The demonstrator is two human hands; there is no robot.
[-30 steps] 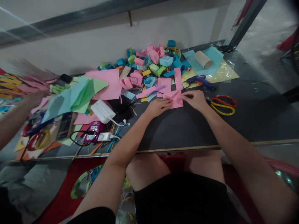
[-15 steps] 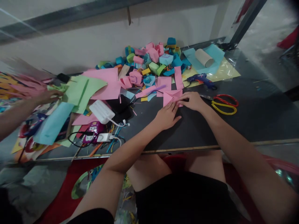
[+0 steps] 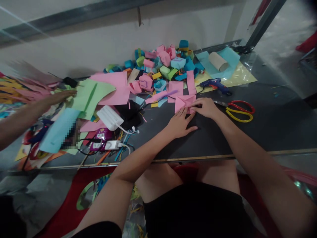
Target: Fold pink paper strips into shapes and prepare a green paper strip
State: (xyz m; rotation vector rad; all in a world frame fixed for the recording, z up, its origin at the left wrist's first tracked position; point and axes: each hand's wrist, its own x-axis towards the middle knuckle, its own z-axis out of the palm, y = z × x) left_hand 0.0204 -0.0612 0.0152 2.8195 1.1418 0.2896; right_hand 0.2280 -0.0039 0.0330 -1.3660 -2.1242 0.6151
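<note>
A folded pink paper (image 3: pixel 181 101) lies on the dark tabletop, with crossing creases and flaps on its upper face. My left hand (image 3: pixel 180 124) rests over its lower edge, fingers stretched flat on the paper and thumb spread away. At the paper's right side my right hand (image 3: pixel 207 107) is closed, fingertips pinching the edge. Just right of that hand lie scissors (image 3: pixel 240 111) with red and yellow handles, blades pointing toward it. A blue glue gun (image 3: pixel 216 85) lies behind them. Beyond the folded piece are another pink sheet (image 3: pixel 176 88) and a pink strip (image 3: pixel 191 82).
Folded paper pieces (image 3: pixel 163 59) pile against the wall. A cardboard tube (image 3: pixel 218 61) lies on blue paper. At left are a white power adapter (image 3: pixel 110 118), a purple device (image 3: pixel 101 139) with cables, and green paper (image 3: pixel 90 96), where another person's hand (image 3: pixel 65 96) reaches.
The other person's hand at left has moved right and slightly up, onto the green paper's edge. My left thumb has spread a little wider. The whole view has shifted slightly.
</note>
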